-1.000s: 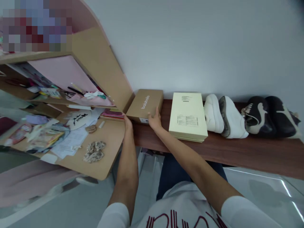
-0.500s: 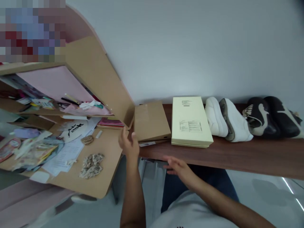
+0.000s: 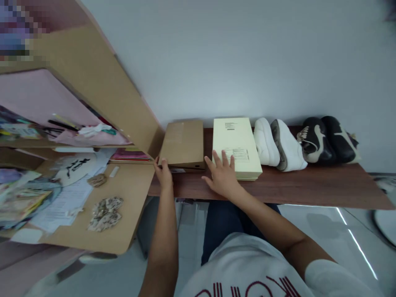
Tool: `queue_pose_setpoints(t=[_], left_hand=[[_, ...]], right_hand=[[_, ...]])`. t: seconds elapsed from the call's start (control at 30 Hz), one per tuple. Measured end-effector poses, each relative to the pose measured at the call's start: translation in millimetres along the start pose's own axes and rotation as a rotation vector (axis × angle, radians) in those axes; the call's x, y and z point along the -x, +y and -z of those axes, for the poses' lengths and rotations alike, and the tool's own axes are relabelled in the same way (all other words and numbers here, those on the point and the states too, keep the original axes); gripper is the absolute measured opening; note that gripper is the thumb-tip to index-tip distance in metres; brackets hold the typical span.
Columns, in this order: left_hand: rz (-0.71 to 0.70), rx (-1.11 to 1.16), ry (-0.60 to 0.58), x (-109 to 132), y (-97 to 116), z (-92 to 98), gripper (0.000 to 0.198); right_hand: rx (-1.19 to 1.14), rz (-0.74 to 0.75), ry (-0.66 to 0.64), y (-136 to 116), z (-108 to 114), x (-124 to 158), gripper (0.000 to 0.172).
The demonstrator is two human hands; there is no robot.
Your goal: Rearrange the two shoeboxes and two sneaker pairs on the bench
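Note:
A brown cardboard box (image 3: 184, 142) lies on the dark wooden bench, its lid closed. My left hand (image 3: 163, 175) is at its front left corner, fingers along the left side and thumb against the front. A second flat item with a white label (image 3: 177, 170) shows beneath that box. My right hand (image 3: 222, 175) is open with fingers spread over the front left part of a cream shoe box (image 3: 233, 134). Its leftmost fingertips reach close to the brown box's right side; whether they touch it I cannot tell.
White shoes (image 3: 283, 144) and black shoes (image 3: 324, 140) stand to the right on the wooden bench (image 3: 297, 189). At left, a desk (image 3: 133, 202) holds papers, a fan-shaped white piece and a patterned scrunchie (image 3: 105, 212). The desk's tall side panel borders the brown box.
Both hands have moved forward onto the boxes, the left to the brown box, the right to the cream one. The brown box's front end has turned to the left. My view has shifted right.

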State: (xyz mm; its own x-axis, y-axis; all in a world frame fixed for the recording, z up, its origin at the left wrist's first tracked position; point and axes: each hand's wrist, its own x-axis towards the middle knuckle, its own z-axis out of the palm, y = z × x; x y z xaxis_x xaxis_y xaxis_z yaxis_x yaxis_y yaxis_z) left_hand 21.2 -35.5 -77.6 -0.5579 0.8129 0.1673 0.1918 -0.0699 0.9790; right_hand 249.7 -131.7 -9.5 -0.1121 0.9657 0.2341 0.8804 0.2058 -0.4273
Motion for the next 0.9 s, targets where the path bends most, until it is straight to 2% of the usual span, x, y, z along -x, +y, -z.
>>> queue_pose_setpoints(t=[0.13,0.33,0.53,0.73,0.9], left_hand=[[-0.019,0.033,0.009,-7,-7,-0.5,0.054],[-0.002,0.028,0.017,-3,-8,-1.9,0.054],[0.006,0.033,-0.048,-7,-10,-0.1,0.059],[0.067,0.032,-0.100,-11,-2,-1.9,0.066],[-0.002,0.099,-0.073,-4,6,17.5,0.079]], right_hand=[[0.230,-0.088,-0.093,20,17,8,0.062],[0.280,-0.082,-0.113,22,15,0,0.057],[0.243,-0.101,-0.060,28,9,-7,0.056],[0.167,-0.080,0.018,35,6,-16,0.059],[-0.120,0.074,0.216,23,15,10,0.056]])
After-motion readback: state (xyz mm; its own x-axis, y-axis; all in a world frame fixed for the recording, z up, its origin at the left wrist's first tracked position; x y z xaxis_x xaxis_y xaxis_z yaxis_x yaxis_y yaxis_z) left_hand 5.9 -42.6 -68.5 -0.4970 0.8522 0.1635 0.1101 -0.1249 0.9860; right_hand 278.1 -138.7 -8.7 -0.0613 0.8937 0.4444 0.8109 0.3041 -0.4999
